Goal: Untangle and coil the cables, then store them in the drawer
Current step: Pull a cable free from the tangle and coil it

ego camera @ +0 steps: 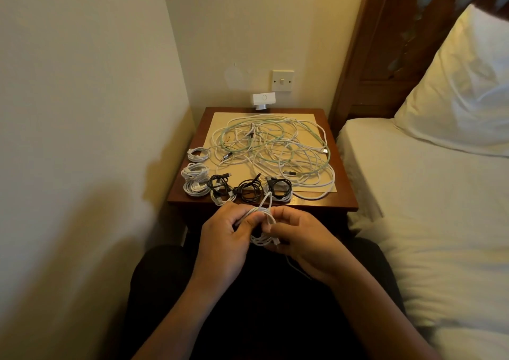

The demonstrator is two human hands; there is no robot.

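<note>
From here I see both hands held together just in front of the near edge of the bedside table [345, 198], above a dark-clothed lap. My left hand [223, 238] has its fingers curled round one small coil of white cable [261, 240], thumb pressed on the loops; my right hand [303, 245] pinches the same coil from the other side, fingers bent in. One loose loop stands up from the coil between the two hands. On the table I count three finished white coils [194, 172] stacked in a line down the left edge, and three black coils [249, 190] in a row along the front edge; two of those black ones seem to lie on white loops, though I cannot tell how many cables are in each. Behind them one big tangle [275, 150] of white and pale green cables sprawls over a single cream sheet [220, 122]. At the table's back stands one small white device [263, 100], under one wall switch [283, 80]. One pillow [462, 89] lies on the bed [413, 194] to the right.
</note>
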